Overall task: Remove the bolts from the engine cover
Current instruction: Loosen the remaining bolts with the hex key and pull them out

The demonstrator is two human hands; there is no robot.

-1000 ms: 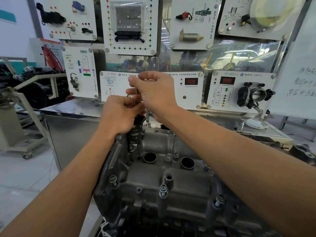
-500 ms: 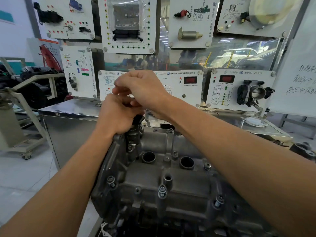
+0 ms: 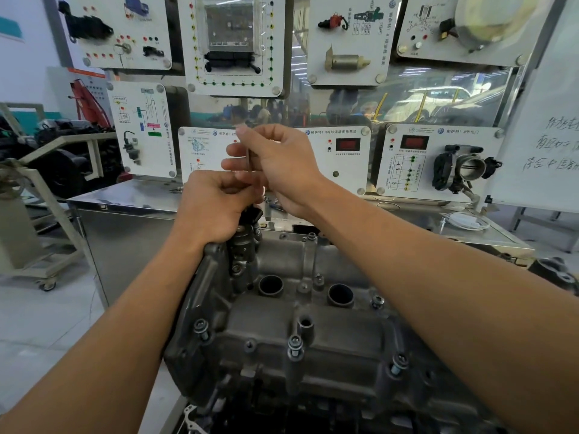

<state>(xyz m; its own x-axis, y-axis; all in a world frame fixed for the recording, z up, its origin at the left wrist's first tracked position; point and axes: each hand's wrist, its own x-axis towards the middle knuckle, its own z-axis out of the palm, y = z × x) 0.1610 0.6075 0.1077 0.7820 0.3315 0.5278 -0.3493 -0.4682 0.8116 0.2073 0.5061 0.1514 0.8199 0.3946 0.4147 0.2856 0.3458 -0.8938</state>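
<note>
Seemingly working on a far-corner fastener, a person is pinching a thin metal shaft [image 3: 247, 155] upright in the right hand [image 3: 279, 164], grip clamped on its upper part, while the left hand [image 3: 213, 208] is curling its grip round the lower end, likely steadying it. Below them, the grey cast engine cover [image 3: 266, 333] is sitting with several bolts [image 3: 294, 344] standing raised along its edges.

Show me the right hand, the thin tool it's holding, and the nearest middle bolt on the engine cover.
right hand [image 3: 282, 166]: head view, back of the hand.
thin tool [image 3: 247, 154]: head view, shaft between fingers.
middle bolt [image 3: 295, 342]: head view, top of its head.
</note>
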